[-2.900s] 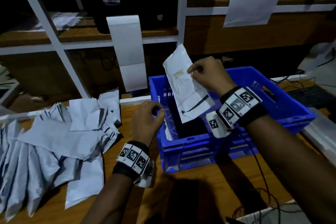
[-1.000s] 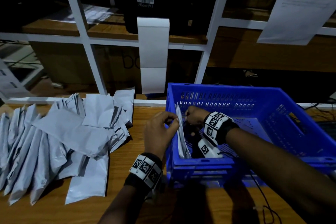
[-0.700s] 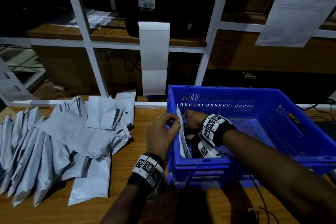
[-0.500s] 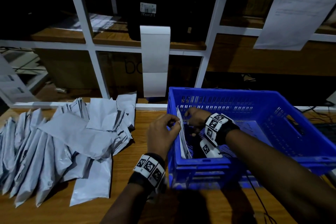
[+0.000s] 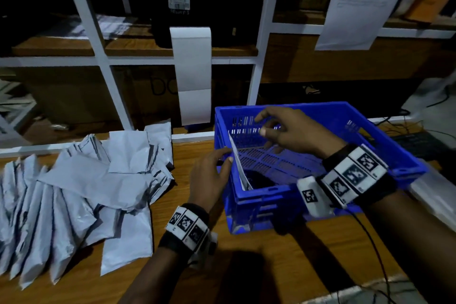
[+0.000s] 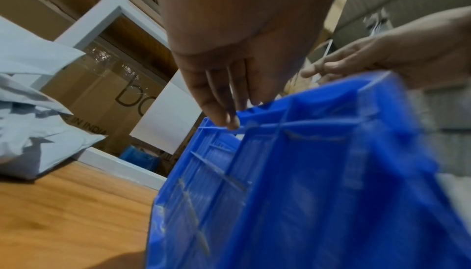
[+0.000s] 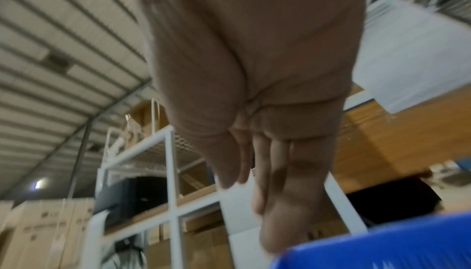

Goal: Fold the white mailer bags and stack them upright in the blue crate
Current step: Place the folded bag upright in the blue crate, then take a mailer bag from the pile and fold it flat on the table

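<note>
1. A folded mailer bag (image 5: 238, 163) stood on edge against the left wall of the blue crate (image 5: 385, 145), its long axis running front to back.
2. The left hand (image 5: 209, 177) pinched its top edge.
3. The right hand (image 5: 293, 133) hovered over the crate with fingers loose, holding nothing.
4. The loose bags (image 5: 81, 190) lay on the desk (image 5: 246, 266) left of the crate, nearer the left hand.
</note>
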`<control>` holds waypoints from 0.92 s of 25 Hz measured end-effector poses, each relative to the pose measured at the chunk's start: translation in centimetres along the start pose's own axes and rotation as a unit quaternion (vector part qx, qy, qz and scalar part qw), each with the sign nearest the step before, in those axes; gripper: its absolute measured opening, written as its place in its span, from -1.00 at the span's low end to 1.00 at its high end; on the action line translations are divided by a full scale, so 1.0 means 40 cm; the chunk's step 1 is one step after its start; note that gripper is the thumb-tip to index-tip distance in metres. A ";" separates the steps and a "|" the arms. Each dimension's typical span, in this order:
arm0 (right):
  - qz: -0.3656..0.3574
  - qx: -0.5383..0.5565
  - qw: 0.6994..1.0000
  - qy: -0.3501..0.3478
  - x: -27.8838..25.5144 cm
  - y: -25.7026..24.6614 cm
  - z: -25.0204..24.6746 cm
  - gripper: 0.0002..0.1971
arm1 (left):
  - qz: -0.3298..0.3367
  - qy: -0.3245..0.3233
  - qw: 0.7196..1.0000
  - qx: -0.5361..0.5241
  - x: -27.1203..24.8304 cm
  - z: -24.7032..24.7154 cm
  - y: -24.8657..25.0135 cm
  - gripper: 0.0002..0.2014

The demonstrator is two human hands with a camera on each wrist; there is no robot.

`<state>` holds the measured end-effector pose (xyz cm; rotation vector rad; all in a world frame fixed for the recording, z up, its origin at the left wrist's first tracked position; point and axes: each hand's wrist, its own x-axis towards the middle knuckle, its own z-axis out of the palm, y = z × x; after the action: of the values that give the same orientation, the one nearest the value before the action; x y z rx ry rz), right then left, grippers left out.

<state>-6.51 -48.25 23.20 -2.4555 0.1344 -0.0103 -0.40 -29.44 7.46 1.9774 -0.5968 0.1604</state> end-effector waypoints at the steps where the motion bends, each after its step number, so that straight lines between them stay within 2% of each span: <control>1: -0.015 -0.002 0.999 0.032 -0.036 -0.002 0.022 -0.82 | 0.004 0.003 1.000 -0.015 -0.028 -0.009 0.010 -0.74; 5: -0.056 0.041 0.987 0.147 -0.165 -0.014 0.131 -0.92 | 0.010 0.019 0.996 -0.084 -0.181 -0.062 0.068 -0.78; 7: -0.061 0.086 0.980 0.169 -0.221 -0.025 0.179 -0.93 | -0.011 0.018 0.994 -0.105 -0.246 -0.101 0.085 -0.78; 10: -0.069 0.146 0.968 0.193 -0.295 -0.050 0.247 -0.91 | -0.006 0.039 0.996 -0.081 -0.335 -0.152 0.080 -0.79; 13: -0.061 0.185 0.963 0.187 -0.343 -0.061 0.336 -0.90 | -0.040 0.060 0.996 -0.053 -0.438 -0.203 0.060 -0.78; 18: -0.045 0.174 0.973 0.147 -0.419 -0.090 0.521 -0.91 | -0.090 0.068 0.994 0.004 -0.618 -0.313 0.006 -0.78; 23: -0.023 0.190 0.975 0.115 -0.434 -0.145 0.669 -0.85 | -0.121 0.066 0.987 0.079 -0.711 -0.445 -0.094 -0.76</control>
<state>-22.10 -25.21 6.57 -2.0669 0.1603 -0.3124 -20.74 -2.96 2.54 2.1555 -0.2615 0.1923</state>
